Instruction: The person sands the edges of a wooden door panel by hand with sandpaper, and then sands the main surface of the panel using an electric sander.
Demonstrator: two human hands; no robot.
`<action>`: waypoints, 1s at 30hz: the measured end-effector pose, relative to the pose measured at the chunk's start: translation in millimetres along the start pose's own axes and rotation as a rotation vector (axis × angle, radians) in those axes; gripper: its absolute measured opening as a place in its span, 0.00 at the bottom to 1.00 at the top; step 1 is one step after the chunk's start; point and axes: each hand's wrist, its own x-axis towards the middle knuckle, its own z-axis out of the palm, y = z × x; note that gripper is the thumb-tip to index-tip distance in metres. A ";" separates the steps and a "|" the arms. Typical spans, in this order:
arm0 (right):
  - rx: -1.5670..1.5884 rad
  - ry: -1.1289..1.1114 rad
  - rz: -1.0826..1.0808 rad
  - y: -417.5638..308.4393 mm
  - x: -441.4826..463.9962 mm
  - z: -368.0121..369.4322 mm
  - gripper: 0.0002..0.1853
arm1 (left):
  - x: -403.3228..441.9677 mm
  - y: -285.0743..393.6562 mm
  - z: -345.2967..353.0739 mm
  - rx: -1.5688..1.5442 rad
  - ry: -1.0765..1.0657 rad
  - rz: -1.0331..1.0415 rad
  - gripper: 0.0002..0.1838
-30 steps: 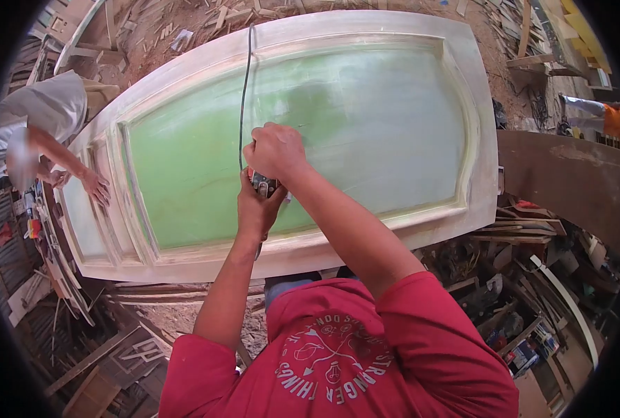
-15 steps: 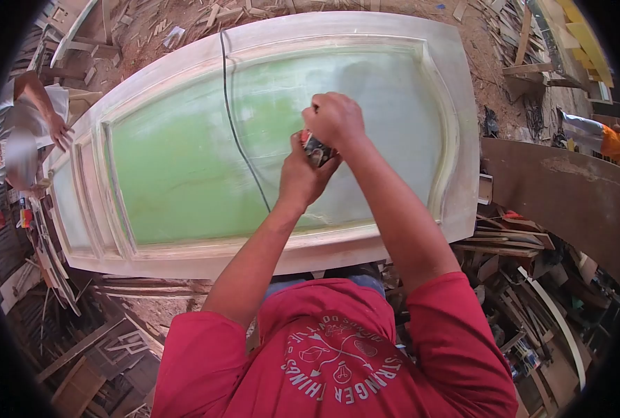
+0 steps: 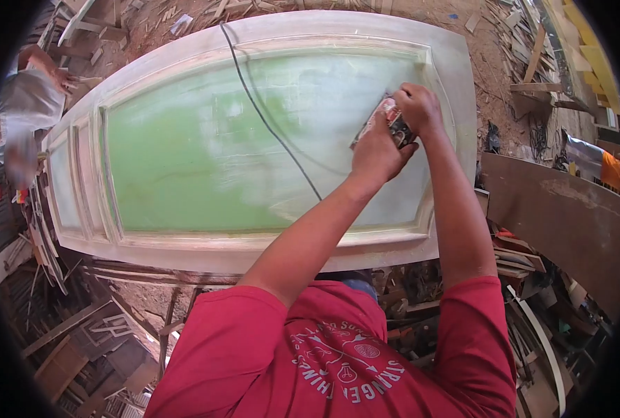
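Observation:
A large wooden door (image 3: 338, 259) with a green-and-whitish recessed panel (image 3: 163, 174) lies flat in front of me. On the panel's right part sits a red and black electric sander (image 3: 391, 111), tilted at an angle, its underside hidden. My left hand (image 3: 378, 152) grips its near side, the fingers wrapped round the body. My right hand (image 3: 420, 106) is closed over the far right end of the same sander. From under my left forearm a dark cord (image 3: 273, 132) runs across the panel to the door's far edge. Pale dust streaks cover much of the green.
Another person's hand (image 3: 60, 80) is at the far left, close to the door's corner. Wood scraps (image 3: 519, 56) litter the ground beyond. A brown board (image 3: 553, 188) stands to the right, and offcuts (image 3: 532, 348) are piled at the lower right.
Both my hands and the sander have moved right across the panel, close to its right moulding. The cord has been drawn along. The other person's hand has shifted away from the door's edge.

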 end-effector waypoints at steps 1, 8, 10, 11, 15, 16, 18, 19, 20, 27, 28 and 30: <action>0.004 -0.019 0.018 0.6 0.8 -4.5 0.17 | 2.0 2.6 0.5 -0.003 -0.016 -0.007 0.54; 0.033 0.062 -0.063 -29.0 -15.8 22.9 0.16 | -18.8 -23.2 -28.5 0.017 0.020 0.006 0.50; 0.046 0.065 -0.059 -58.3 -24.3 34.8 0.16 | -28.9 -39.5 -46.8 0.040 0.024 -0.022 0.49; 0.063 0.065 -0.048 -74.4 -29.5 40.6 0.15 | -33.2 -50.4 -55.0 0.047 0.025 -0.035 0.48; 0.112 0.042 -0.038 -134.9 -47.3 66.3 0.15 | -58.3 -78.6 -103.8 0.023 -0.005 -0.109 0.46; 0.132 0.053 -0.053 -150.3 -51.7 74.7 0.14 | -65.6 -85.4 -117.4 0.009 -0.003 -0.118 0.45; 0.172 0.075 -0.083 -180.6 -60.7 91.1 0.13 | -79.6 -99.9 -141.4 0.009 0.019 -0.148 0.45; 0.184 0.073 -0.100 -194.5 -64.1 100.1 0.13 | -86.0 -106.6 -154.2 0.002 0.022 -0.167 0.44; 0.196 0.071 -0.117 -208.9 -67.1 109.1 0.13 | -92.2 -114.2 -167.1 -0.006 0.025 -0.186 0.44; 0.293 0.022 -0.175 -321.2 -86.5 158.1 0.13 | -132.1 -191.9 -238.5 -0.138 0.190 -0.213 0.42; 0.297 -0.007 -0.171 -336.0 -89.4 164.0 0.13 | -137.5 -192.5 -250.4 -0.105 0.218 -0.218 0.43; 0.305 -0.061 -0.166 -362.5 -93.3 174.9 0.13 | -148.5 -193.7 -270.4 -0.183 0.219 -0.273 0.39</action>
